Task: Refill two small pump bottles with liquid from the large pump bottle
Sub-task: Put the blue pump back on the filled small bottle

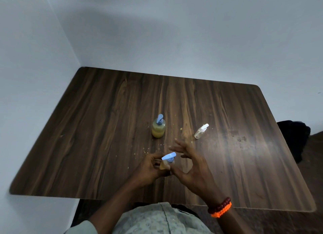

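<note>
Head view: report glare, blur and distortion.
Head view: a pale sheen of glare on the table's right side; the right hand is motion-blurred; wide-angle distortion bows the table's edges; the left hand holding the small bottle is sharper.

left hand (150, 167) curled in a grip, right hand (190, 165) fingers spread

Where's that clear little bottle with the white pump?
In the head view, the clear bottle stands on the table, right of the large bottle and beyond the right hand, untouched.
</note>
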`<move>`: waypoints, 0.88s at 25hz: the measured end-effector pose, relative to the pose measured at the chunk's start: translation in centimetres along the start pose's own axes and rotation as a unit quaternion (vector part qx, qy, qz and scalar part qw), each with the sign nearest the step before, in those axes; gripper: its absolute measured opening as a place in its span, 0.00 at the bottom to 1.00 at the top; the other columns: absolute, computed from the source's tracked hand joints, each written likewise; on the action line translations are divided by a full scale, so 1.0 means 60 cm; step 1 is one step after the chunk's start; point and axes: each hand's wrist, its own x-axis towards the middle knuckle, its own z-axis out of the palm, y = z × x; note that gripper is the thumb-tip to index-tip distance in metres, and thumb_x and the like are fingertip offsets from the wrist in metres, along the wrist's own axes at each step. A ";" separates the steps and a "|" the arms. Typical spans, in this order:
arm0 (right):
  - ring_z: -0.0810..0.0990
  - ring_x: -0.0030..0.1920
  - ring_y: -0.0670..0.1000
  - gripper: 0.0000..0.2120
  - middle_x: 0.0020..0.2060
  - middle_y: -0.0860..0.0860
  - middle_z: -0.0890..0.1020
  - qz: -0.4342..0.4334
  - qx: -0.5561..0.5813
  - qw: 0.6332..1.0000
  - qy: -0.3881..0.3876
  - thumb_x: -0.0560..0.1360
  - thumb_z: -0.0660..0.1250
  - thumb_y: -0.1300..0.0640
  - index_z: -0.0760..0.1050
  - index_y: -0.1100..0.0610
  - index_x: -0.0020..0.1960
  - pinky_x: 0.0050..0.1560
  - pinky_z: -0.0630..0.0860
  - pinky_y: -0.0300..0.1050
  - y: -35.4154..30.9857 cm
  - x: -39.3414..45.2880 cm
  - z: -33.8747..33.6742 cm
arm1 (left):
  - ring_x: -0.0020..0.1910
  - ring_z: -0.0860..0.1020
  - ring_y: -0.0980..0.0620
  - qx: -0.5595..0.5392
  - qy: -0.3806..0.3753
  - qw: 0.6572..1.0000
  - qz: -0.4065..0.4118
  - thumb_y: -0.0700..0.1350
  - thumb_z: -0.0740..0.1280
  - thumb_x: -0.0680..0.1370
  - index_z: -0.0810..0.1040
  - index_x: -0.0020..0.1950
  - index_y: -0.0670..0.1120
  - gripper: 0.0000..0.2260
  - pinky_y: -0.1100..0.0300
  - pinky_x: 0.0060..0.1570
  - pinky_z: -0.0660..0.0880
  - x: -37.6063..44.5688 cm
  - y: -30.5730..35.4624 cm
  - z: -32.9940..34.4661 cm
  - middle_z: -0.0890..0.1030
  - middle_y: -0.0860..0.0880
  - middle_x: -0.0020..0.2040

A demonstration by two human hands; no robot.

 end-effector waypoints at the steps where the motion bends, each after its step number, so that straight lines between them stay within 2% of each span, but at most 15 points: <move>1: 0.82 0.61 0.39 0.29 0.58 0.44 0.85 0.002 0.006 1.000 0.007 0.72 0.81 0.59 0.75 0.52 0.71 0.62 0.78 0.35 -0.003 -0.001 0.004 | 0.55 0.87 0.50 0.007 0.003 1.000 0.000 0.34 0.79 0.72 0.87 0.59 0.51 0.19 0.54 0.54 0.84 0.000 -0.004 -0.001 0.89 0.47 0.55; 3: 0.83 0.55 0.42 0.27 0.53 0.48 0.85 0.017 -0.010 0.999 0.041 0.71 0.81 0.59 0.77 0.51 0.67 0.57 0.80 0.40 -0.011 -0.002 0.015 | 0.53 0.87 0.54 -0.002 -0.008 1.000 0.004 0.29 0.78 0.71 0.87 0.57 0.53 0.22 0.59 0.50 0.84 -0.002 -0.003 0.003 0.89 0.51 0.54; 5: 0.82 0.53 0.45 0.30 0.53 0.49 0.83 0.033 -0.020 0.998 0.051 0.69 0.83 0.57 0.76 0.52 0.67 0.56 0.80 0.44 -0.016 0.000 0.021 | 0.54 0.88 0.54 -0.026 -0.024 0.999 0.005 0.30 0.76 0.73 0.88 0.56 0.56 0.22 0.60 0.49 0.84 -0.004 0.002 0.008 0.89 0.53 0.54; 7: 0.81 0.57 0.43 0.39 0.57 0.47 0.82 0.037 0.009 0.999 0.035 0.68 0.84 0.56 0.70 0.53 0.74 0.59 0.79 0.38 -0.015 -0.003 0.018 | 0.55 0.88 0.51 -0.038 -0.030 0.999 0.013 0.35 0.76 0.74 0.87 0.59 0.56 0.19 0.59 0.49 0.84 -0.005 0.007 0.011 0.89 0.51 0.55; 9: 0.82 0.59 0.41 0.43 0.58 0.47 0.83 0.017 0.041 0.999 0.031 0.70 0.82 0.60 0.64 0.54 0.79 0.61 0.78 0.33 -0.008 -0.007 0.014 | 0.54 0.87 0.52 -0.032 -0.021 0.999 0.016 0.34 0.77 0.73 0.86 0.60 0.54 0.20 0.60 0.49 0.84 -0.005 0.007 0.009 0.89 0.51 0.56; 11: 0.84 0.53 0.44 0.40 0.51 0.49 0.84 0.024 0.040 0.998 0.045 0.71 0.81 0.61 0.66 0.49 0.77 0.57 0.81 0.37 -0.006 -0.007 0.015 | 0.54 0.87 0.54 -0.028 -0.021 0.999 0.010 0.31 0.77 0.73 0.86 0.59 0.54 0.22 0.60 0.50 0.84 -0.003 0.004 0.008 0.89 0.50 0.56; 13: 0.81 0.46 0.45 0.40 0.48 0.49 0.80 0.063 0.027 0.996 0.060 0.68 0.84 0.56 0.68 0.44 0.73 0.49 0.82 0.43 -0.011 -0.004 0.018 | 0.55 0.87 0.52 -0.036 -0.037 0.999 0.014 0.33 0.77 0.73 0.87 0.59 0.56 0.21 0.58 0.51 0.84 -0.003 0.003 0.010 0.89 0.49 0.56; 14: 0.82 0.47 0.45 0.42 0.50 0.48 0.80 0.080 0.034 0.995 0.049 0.66 0.85 0.55 0.67 0.43 0.74 0.49 0.82 0.43 -0.013 -0.004 0.019 | 0.56 0.87 0.51 -0.043 -0.046 0.998 0.017 0.36 0.78 0.74 0.87 0.59 0.56 0.19 0.58 0.51 0.84 -0.004 0.005 0.012 0.89 0.50 0.56; 16: 0.83 0.57 0.44 0.47 0.58 0.46 0.82 0.074 0.066 0.995 0.018 0.68 0.84 0.57 0.61 0.47 0.79 0.57 0.81 0.39 -0.011 -0.007 0.014 | 0.56 0.87 0.53 -0.047 -0.051 0.997 0.021 0.42 0.80 0.73 0.86 0.60 0.58 0.18 0.61 0.50 0.84 -0.007 0.011 0.014 0.89 0.52 0.56; 17: 0.84 0.59 0.43 0.46 0.58 0.46 0.84 0.061 0.072 0.995 0.012 0.69 0.83 0.60 0.62 0.50 0.80 0.60 0.79 0.34 -0.010 -0.008 0.010 | 0.56 0.87 0.54 -0.039 -0.046 0.998 0.022 0.42 0.80 0.72 0.86 0.59 0.59 0.19 0.61 0.50 0.84 -0.007 0.011 0.012 0.89 0.52 0.56; 19: 0.85 0.57 0.40 0.38 0.51 0.48 0.88 0.056 0.055 0.997 0.028 0.70 0.81 0.63 0.69 0.51 0.75 0.60 0.75 0.27 -0.013 -0.008 0.006 | 0.54 0.87 0.56 -0.020 -0.037 0.999 0.023 0.36 0.80 0.71 0.86 0.59 0.58 0.22 0.62 0.50 0.83 -0.003 0.005 0.008 0.89 0.52 0.55; 20: 0.86 0.54 0.41 0.33 0.48 0.49 0.88 0.059 0.042 0.996 0.043 0.70 0.81 0.64 0.73 0.52 0.71 0.58 0.75 0.27 -0.015 -0.007 0.008 | 0.53 0.87 0.56 -0.015 -0.035 0.999 0.022 0.34 0.79 0.70 0.87 0.59 0.57 0.23 0.61 0.50 0.84 -0.001 0.001 0.007 0.89 0.51 0.55; 22: 0.86 0.51 0.45 0.26 0.47 0.50 0.87 0.064 0.015 0.996 0.064 0.69 0.82 0.64 0.78 0.56 0.64 0.56 0.79 0.34 -0.018 -0.008 0.013 | 0.54 0.87 0.53 -0.005 -0.042 0.999 0.023 0.33 0.79 0.71 0.87 0.59 0.55 0.22 0.56 0.51 0.85 0.002 -0.004 0.009 0.89 0.48 0.55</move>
